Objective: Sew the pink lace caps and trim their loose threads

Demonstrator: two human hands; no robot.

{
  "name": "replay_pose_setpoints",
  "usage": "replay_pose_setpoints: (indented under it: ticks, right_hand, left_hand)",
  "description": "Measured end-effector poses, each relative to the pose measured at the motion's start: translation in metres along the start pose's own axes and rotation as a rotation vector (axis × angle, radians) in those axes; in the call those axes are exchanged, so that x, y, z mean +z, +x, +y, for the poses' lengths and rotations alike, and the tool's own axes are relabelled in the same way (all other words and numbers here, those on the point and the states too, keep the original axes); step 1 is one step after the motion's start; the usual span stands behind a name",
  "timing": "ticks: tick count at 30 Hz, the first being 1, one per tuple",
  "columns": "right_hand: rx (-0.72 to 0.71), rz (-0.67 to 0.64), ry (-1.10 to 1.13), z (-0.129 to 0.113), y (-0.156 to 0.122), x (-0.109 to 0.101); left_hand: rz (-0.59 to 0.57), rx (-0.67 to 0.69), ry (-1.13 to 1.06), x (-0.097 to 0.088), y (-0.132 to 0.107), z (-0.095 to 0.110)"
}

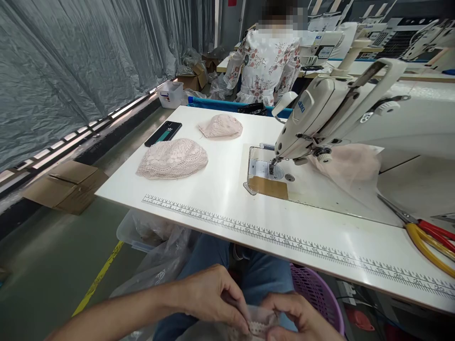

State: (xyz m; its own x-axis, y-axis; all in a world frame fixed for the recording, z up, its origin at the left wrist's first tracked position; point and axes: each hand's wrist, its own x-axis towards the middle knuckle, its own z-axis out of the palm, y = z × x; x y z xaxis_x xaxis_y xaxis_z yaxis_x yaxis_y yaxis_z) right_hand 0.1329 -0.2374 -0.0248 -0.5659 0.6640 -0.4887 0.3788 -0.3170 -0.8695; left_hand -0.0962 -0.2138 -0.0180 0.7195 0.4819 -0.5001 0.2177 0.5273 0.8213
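Below the table's front edge, over my lap, my left hand (209,298) and my right hand (298,315) both pinch a small pale pink lace piece (259,327). The fingers of both hands are closed on it. On the white sewing table (220,199) lie a stack of pink lace pieces (172,159) and a smaller pink fabric piece (221,126) further back. The white sewing machine (330,113) stands at the right, its needle (272,166) over the plate, with sheer pink fabric (351,168) draped behind it.
A black phone (163,133) lies at the table's far left. Yellow and red scissors (430,237) rest at the right edge. A purple basket (316,296) and plastic bags (156,246) sit under the table. A cardboard box (66,185) is on the floor. A person in a floral top (266,66) sits ahead.
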Motion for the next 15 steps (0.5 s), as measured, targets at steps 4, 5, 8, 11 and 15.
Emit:
replay_pose_setpoints:
  ticks: [4,5,8,11,15]
  right_hand:
    - [-0.014,0.013,0.046,0.004,0.007,0.003]
    - [-0.011,0.018,0.050,0.005,0.007,0.002]
    - [0.001,0.037,0.038,0.007,0.004,-0.001]
    - [-0.008,0.012,0.055,0.007,0.000,-0.005]
    - [-0.027,-0.003,0.106,0.007,0.000,-0.008]
  left_hand:
    - [-0.007,-0.067,0.008,-0.005,-0.004,0.003]
    - [-0.007,-0.078,0.017,-0.008,-0.006,0.003]
    - [-0.014,-0.049,0.087,-0.016,-0.010,0.005]
    - [-0.045,-0.012,0.096,-0.020,-0.011,0.003]
    - [-0.121,-0.091,-0.092,-0.020,-0.006,-0.008]
